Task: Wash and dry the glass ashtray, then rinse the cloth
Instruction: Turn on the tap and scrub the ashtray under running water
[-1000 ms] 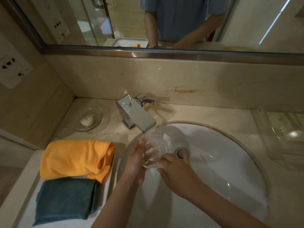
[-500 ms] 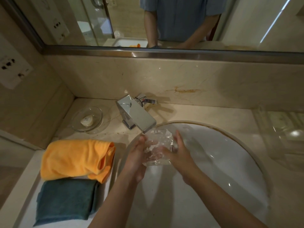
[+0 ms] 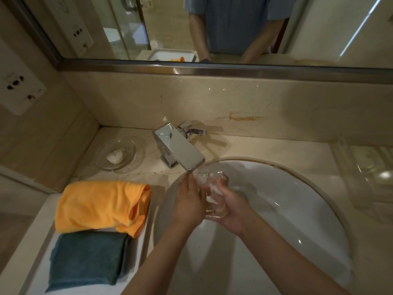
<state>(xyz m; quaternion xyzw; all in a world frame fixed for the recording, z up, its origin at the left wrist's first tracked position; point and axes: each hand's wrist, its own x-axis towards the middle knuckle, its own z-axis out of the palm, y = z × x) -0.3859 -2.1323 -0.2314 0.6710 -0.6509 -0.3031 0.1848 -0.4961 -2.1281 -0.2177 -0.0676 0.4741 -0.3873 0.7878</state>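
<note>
The clear glass ashtray (image 3: 209, 188) is held on edge over the white sink basin (image 3: 297, 209), just under the chrome faucet (image 3: 180, 151), whose thin stream runs down onto it. My left hand (image 3: 188, 206) grips its left side. My right hand (image 3: 230, 207) wraps its right side, fingers curled over the rim. An orange cloth (image 3: 100, 206) lies folded on a white tray (image 3: 38, 279) left of the sink, with a teal cloth (image 3: 86, 257) in front of it.
A glass soap dish (image 3: 116, 154) with a small soap sits left of the faucet. A clear plastic tray (image 3: 370, 173) rests on the marble counter at far right. The mirror and backsplash rise close behind the faucet.
My right hand slid around the ashtray, from beneath it to its right side with fingers over the rim. The ashtray stayed under the running water in both hands.
</note>
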